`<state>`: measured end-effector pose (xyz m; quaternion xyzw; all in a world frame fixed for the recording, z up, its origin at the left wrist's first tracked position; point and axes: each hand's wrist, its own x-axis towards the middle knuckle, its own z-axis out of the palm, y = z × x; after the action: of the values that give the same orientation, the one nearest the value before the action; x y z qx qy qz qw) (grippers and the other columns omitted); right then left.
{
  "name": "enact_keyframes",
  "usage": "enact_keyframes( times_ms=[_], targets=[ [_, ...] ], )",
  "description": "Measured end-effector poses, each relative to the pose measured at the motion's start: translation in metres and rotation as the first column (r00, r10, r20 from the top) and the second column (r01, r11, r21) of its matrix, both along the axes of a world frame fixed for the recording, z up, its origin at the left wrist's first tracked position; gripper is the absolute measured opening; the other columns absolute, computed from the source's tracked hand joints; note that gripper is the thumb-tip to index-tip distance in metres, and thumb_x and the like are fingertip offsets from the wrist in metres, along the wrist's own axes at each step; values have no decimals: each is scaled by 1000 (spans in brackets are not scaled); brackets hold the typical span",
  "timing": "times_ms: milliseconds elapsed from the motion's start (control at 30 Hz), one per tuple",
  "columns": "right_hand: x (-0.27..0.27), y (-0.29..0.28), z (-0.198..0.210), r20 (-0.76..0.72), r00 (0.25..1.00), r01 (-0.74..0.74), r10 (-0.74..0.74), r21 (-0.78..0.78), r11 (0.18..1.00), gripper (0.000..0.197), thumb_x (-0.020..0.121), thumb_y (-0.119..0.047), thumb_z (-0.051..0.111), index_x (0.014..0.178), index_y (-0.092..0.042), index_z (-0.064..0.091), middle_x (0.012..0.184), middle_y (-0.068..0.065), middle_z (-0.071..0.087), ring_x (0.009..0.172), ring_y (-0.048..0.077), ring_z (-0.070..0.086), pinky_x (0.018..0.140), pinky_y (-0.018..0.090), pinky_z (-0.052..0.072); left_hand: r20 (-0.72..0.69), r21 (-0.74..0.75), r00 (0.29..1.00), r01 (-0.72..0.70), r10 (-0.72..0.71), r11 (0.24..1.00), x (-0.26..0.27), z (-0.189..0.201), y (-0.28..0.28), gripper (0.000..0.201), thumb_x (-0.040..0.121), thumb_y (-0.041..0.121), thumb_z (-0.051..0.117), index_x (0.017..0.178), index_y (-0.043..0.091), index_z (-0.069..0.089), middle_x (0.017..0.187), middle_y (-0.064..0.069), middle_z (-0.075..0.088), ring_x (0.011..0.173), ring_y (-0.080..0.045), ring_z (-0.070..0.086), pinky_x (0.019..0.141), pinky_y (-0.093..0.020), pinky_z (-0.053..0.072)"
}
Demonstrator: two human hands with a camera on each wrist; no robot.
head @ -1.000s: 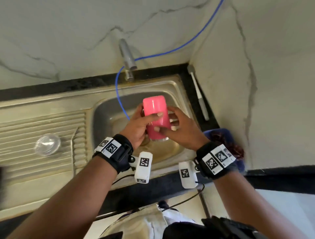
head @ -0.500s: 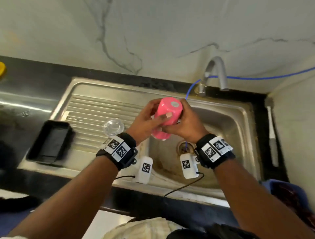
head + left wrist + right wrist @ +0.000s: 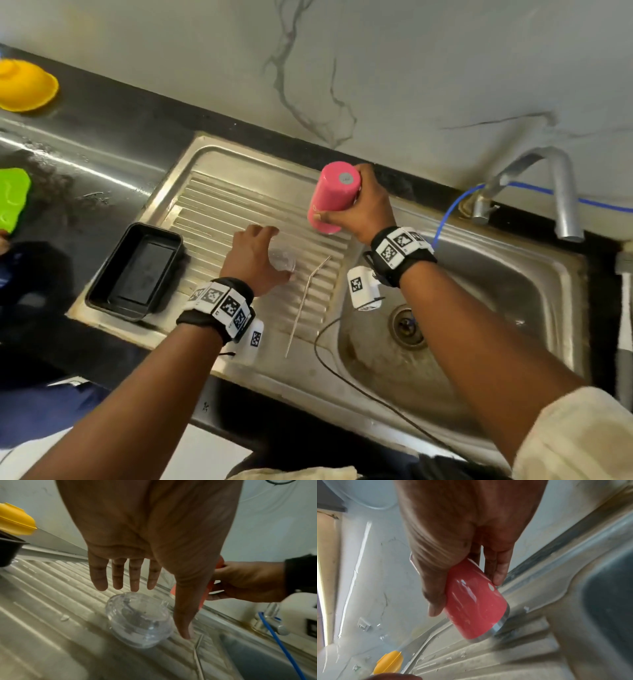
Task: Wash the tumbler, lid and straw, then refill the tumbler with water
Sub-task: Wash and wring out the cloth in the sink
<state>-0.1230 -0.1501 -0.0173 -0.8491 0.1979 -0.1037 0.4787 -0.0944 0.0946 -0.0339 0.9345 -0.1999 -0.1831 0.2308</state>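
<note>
Head view: Right hand [image 3: 363, 205] wrapped round pink tumbler [image 3: 334, 195], mouth down, base up, over ribbed drainboard [image 3: 219, 205] beside sink basin [image 3: 513, 308]. Left hand [image 3: 255, 255] spread flat, fingers [image 3: 263, 231] relaxed and wide, above clear lid [image 3: 282, 260]. Metal straw [image 3: 306, 294] flat on the ribs, just right of lid. Black tray [image 3: 137, 267] at drainboard's left edge, holding nothing visible. Tap [image 3: 561, 192] not running.

Left wrist view: Fingers [image 3: 118, 577] straight, gripping nothing; thumb tip close by lid [image 3: 139, 620], contact not confirmed. Droplets inside lid.

Right wrist view: Tumbler [image 3: 474, 608] tilted, steel rim lowest, near or on the ribs; contact not certain. Interior hidden, contents not determined.

Likely risks: wet tumbler slipping from grip; inverted tumbler rocking on ribs and toppling; lid skidding when picked up; straw rolling into basin.
</note>
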Motion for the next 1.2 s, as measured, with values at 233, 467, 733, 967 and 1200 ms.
enact_keyframes(
  times_ms=[233, 467, 733, 967, 1200],
  targets=[
    [37, 30, -21, -18, 999, -40, 40, -49, 998, 91, 53, -36, 105, 123, -17, 49, 115, -2, 66, 104, 21, 66, 89, 42, 60, -33, 108, 999, 44, -40, 993, -2, -21, 3, 114, 61, 34, 99, 158, 20, 41, 153, -7, 43, 138, -33, 38, 108, -52, 46],
    [41, 38, -27, 5, 1000, -29, 29, -38, 999, 92, 57, -35, 104, 128, -16, 48, 117, -6, 63, 105, 16, 63, 87, 28, 56, 18, 121, 999, 38, -40, 992, -4, -22, 1, 104, 67, 29, 95, 156, 23, 43, 154, 1, 44, 136, -27, 41, 100, -47, 51],
    [-4, 24, -18, -34, 999, 24, -26, -59, 998, 110, 65, -39, 101, 153, -18, 39, 146, 6, 55, 129, 17, 53, 107, 30, 43, 20, -53, 1000, 20, -19, 998, -10, 1, -11, 97, 67, 33, 93, 151, 18, 49, 142, -5, 53, 124, -31, 56, 98, -45, 53],
    [-104, -1, -4, 68, 986, 159, -153, -90, 983, 49, 85, -26, 86, 127, -17, 63, 127, -4, 63, 113, 10, 58, 94, 33, 52, 65, -313, 981, 191, -180, 930, -39, 23, -44, 93, 64, 39, 98, 144, 17, 56, 133, -7, 61, 118, -28, 60, 101, -40, 51],
    [-232, -32, 19, 181, 942, 321, -284, -233, 918, 32, 85, -24, 84, 114, -18, 70, 114, -6, 68, 102, 11, 66, 91, 34, 57, -8, -407, 938, 313, -346, 858, -102, 35, -105, 100, 57, 62, 88, 144, 26, 54, 131, 3, 61, 116, -14, 59, 97, -21, 43]
  ],
)
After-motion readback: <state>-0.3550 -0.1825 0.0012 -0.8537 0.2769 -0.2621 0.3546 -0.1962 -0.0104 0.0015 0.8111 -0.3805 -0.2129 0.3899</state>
